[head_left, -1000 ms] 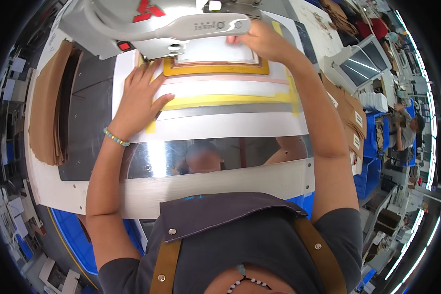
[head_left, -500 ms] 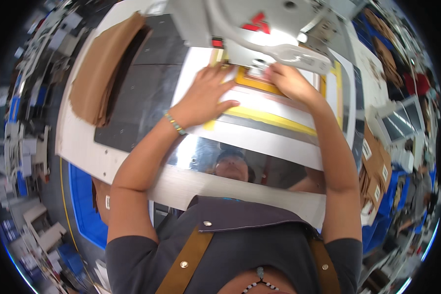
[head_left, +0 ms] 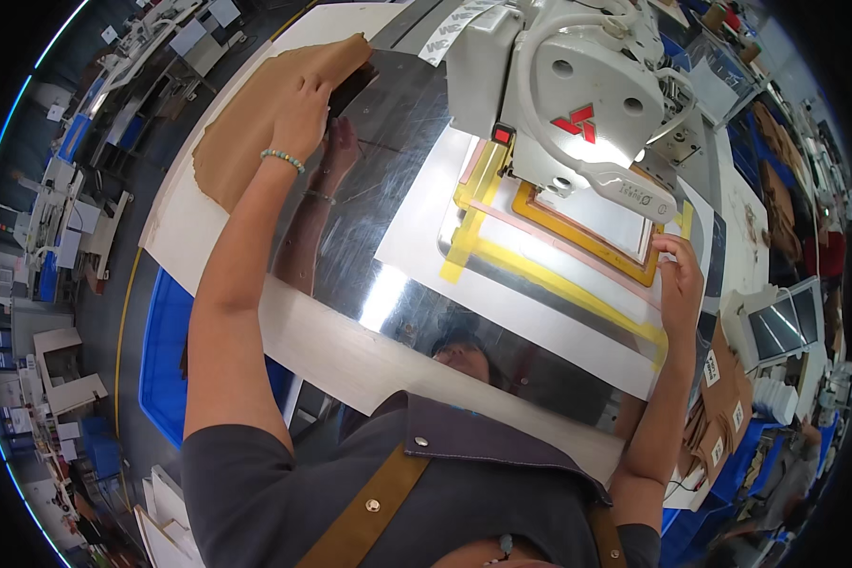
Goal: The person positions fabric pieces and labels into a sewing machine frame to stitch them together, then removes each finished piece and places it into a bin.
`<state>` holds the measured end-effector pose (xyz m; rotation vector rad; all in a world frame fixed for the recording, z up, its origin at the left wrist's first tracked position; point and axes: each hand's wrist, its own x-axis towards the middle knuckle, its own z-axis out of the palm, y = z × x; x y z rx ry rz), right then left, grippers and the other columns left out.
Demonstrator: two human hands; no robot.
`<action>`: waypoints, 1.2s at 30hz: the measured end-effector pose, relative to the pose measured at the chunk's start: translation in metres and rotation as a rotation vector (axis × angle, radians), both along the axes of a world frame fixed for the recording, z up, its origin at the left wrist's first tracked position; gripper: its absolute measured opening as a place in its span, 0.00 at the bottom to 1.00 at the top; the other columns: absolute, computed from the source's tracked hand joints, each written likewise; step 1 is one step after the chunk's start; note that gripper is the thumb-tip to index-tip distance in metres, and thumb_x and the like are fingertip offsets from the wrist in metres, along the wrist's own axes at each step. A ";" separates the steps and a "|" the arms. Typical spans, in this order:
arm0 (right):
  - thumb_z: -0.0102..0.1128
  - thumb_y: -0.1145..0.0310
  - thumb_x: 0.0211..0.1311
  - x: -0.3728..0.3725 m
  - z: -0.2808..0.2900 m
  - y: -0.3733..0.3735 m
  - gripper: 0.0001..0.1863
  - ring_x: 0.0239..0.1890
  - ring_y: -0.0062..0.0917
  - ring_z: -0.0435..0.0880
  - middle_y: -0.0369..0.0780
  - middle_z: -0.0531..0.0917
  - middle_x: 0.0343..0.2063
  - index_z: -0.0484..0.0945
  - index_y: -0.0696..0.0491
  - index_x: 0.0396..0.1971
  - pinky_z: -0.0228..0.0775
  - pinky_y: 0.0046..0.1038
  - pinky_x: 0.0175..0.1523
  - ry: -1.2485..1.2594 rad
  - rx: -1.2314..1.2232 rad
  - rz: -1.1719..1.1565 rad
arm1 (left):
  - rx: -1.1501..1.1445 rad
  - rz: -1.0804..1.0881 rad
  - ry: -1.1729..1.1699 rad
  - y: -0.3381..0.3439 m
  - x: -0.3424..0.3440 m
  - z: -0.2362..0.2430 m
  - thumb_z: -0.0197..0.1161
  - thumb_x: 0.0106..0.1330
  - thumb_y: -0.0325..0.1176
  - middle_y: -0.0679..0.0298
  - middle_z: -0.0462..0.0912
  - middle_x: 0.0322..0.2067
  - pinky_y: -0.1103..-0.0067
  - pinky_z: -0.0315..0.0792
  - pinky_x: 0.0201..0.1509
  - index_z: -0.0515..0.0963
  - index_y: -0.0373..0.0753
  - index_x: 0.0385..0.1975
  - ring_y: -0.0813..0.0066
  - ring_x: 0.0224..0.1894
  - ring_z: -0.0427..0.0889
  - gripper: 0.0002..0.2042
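Note:
My left hand [head_left: 303, 115] lies on a folded-looking pile of brown leather-like sheets [head_left: 241, 137] at the left of the table. Its fingers are stretched out near the pile's right edge, and the thumb is hidden. At the right, the curled fingers of my right hand [head_left: 680, 279] grip the right side of a yellow rectangular frame [head_left: 577, 237]. This frame rests on a white sheet template [head_left: 530, 303] edged with yellow tape, below the head of a white sewing machine [head_left: 587, 85]. A lit white lamp [head_left: 625, 185] on a bent neck hangs over the frame.
A shiny metal plate [head_left: 388, 189] covers much of the pale table [head_left: 350, 355]. Beneath the table's left side stands a blue bin [head_left: 166, 360]. To the right are brown pieces with white labels [head_left: 715, 417] and a tilted screen [head_left: 786, 320].
My left hand has left the template and reached over to the brown pile. My right hand has drawn back from under the machine head to the frame's right side. The whole view has shifted.

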<state>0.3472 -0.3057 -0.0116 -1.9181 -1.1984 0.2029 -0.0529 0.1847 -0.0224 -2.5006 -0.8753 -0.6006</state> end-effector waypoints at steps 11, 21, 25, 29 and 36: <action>0.53 0.79 0.73 0.004 -0.001 -0.002 0.10 0.57 0.27 0.83 0.39 0.85 0.55 0.83 0.57 0.47 0.75 0.28 0.61 -0.052 0.041 -0.048 | -0.726 0.064 -0.902 0.052 -0.018 0.010 0.66 0.72 0.31 0.52 0.90 0.37 0.69 0.80 0.47 0.87 0.35 0.44 0.58 0.38 0.89 0.09; 0.58 0.80 0.68 -0.037 0.010 0.017 0.08 0.53 0.37 0.85 0.43 0.86 0.51 0.84 0.58 0.42 0.76 0.34 0.60 -0.309 0.072 0.167 | -0.429 -0.378 -0.088 -0.144 0.000 -0.005 0.59 0.71 0.26 0.51 0.88 0.46 0.61 0.80 0.54 0.81 0.31 0.45 0.50 0.50 0.85 0.08; 0.64 0.80 0.59 -0.085 0.024 0.047 0.10 0.51 0.37 0.85 0.41 0.87 0.46 0.85 0.56 0.41 0.79 0.36 0.55 -0.474 -0.018 0.447 | -0.439 -0.502 -0.036 -0.183 0.007 -0.005 0.61 0.70 0.23 0.52 0.88 0.52 0.64 0.80 0.55 0.81 0.31 0.43 0.54 0.52 0.84 0.06; 0.67 0.73 0.56 -0.124 0.010 0.091 0.07 0.45 0.32 0.84 0.37 0.85 0.38 0.83 0.54 0.36 0.79 0.34 0.50 -0.681 0.115 0.573 | -0.393 -0.547 -0.001 -0.191 0.012 -0.010 0.61 0.70 0.22 0.54 0.88 0.54 0.65 0.80 0.57 0.81 0.31 0.44 0.55 0.53 0.84 0.07; 0.68 0.70 0.50 -0.142 -0.028 0.156 0.13 0.43 0.27 0.82 0.35 0.81 0.34 0.81 0.51 0.38 0.77 0.28 0.47 -1.024 0.073 0.465 | -0.373 -0.517 -0.005 -0.196 -0.008 -0.003 0.64 0.69 0.24 0.56 0.88 0.56 0.66 0.81 0.56 0.82 0.32 0.45 0.55 0.52 0.85 0.07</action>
